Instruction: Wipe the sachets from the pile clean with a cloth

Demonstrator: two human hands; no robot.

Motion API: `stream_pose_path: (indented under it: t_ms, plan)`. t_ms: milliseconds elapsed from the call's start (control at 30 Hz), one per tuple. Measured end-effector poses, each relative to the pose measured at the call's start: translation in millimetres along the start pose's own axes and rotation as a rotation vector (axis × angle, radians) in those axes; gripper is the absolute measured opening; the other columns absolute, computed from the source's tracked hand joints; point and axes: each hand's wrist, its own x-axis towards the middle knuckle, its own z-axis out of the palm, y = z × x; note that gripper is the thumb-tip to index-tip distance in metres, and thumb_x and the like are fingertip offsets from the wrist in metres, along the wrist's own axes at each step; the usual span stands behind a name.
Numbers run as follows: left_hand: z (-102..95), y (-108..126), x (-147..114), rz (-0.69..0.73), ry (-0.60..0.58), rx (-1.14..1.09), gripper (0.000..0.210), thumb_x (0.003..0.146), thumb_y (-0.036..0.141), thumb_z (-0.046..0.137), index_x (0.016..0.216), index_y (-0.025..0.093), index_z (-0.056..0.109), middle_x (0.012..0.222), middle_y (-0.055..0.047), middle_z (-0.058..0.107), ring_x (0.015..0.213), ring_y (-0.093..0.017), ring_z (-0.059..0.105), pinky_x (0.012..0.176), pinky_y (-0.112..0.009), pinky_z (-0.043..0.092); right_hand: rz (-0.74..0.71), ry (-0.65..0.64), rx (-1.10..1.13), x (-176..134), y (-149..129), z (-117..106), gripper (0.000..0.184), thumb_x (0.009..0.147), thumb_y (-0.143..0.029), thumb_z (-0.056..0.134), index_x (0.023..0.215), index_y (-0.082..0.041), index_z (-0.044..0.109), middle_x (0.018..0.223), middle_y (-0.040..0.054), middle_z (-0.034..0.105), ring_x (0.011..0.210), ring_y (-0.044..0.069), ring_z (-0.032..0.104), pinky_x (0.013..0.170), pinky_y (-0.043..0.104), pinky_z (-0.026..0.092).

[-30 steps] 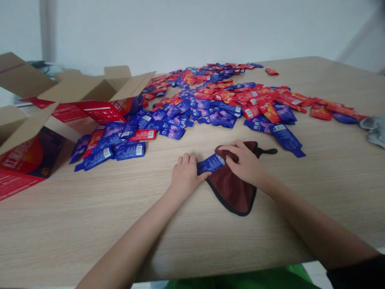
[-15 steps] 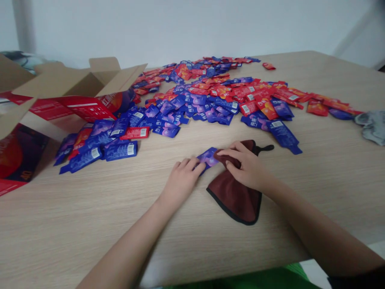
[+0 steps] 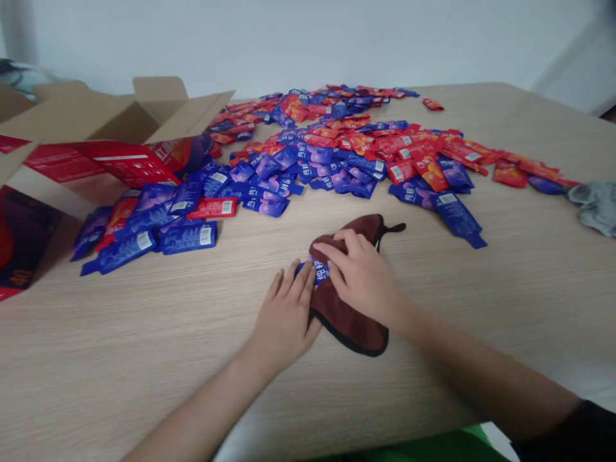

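On the wooden table in front of me lies a dark brown cloth (image 3: 353, 324) with black edging and a small black loop at its far corner. A blue sachet (image 3: 320, 272) with white lettering rests in the cloth's fold, largely covered. My left hand (image 3: 287, 308) is flat, fingers stretched, its fingertips pressing the sachet's left end and its thumb beside the cloth. With bent fingers my right hand (image 3: 360, 276) pinches the cloth over the sachet, its index finger pointing left along the folded part.
Heaped across the back of the table are many blue sachets (image 3: 315, 170) and red sachets (image 3: 423, 163). An open cardboard box (image 3: 185, 154) lies at the left, with more sachets by its mouth. Grey fabric (image 3: 597, 206) sits at the right edge.
My right hand and the cloth have shifted left, so that the cloth covers more of the blue sachet. My left hand's fingers have gone from curled to stretched flat.
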Motion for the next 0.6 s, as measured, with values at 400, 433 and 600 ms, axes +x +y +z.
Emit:
stream_pose_path:
  t_ms: [400,433,600]
  plan:
    - [-1.9,-2,0,-0.040,0.007,-0.045,0.066,0.093,0.048,0.046,0.148,0.014,0.033,0.156,-0.010,0.029,0.144,-0.030,0.027,0.115,-0.050,0.028,0.184,-0.160,-0.165,-28,54,-13,0.045,0.089,-0.019,0.045,0.129,-0.029,0.061,0.113,0.0120,0.053,0.095,0.027,0.052,0.082,0.043,0.047]
    - [-1.6,-2,0,-0.045,0.005,-0.045,0.065,0.093,0.048,0.046,0.148,0.015,0.034,0.156,-0.010,0.030,0.144,-0.030,0.027,0.115,-0.050,0.028,0.205,-0.164,-0.135,-25,55,-17,0.043,0.089,-0.019,0.045,0.126,-0.029,0.064,0.109,0.0110,0.054,0.095,0.026,0.054,0.082,0.042,0.047]
    - [0.0,0,0,-0.052,-0.004,-0.038,0.067,0.092,0.045,0.046,0.148,0.013,0.033,0.157,-0.011,0.027,0.144,-0.031,0.025,0.116,-0.051,0.026,0.085,-0.034,-0.055,3,19,-15,0.042,0.089,-0.018,0.045,0.126,-0.026,0.062,0.111,0.0104,0.053,0.100,0.025,0.052,0.086,0.039,0.045]
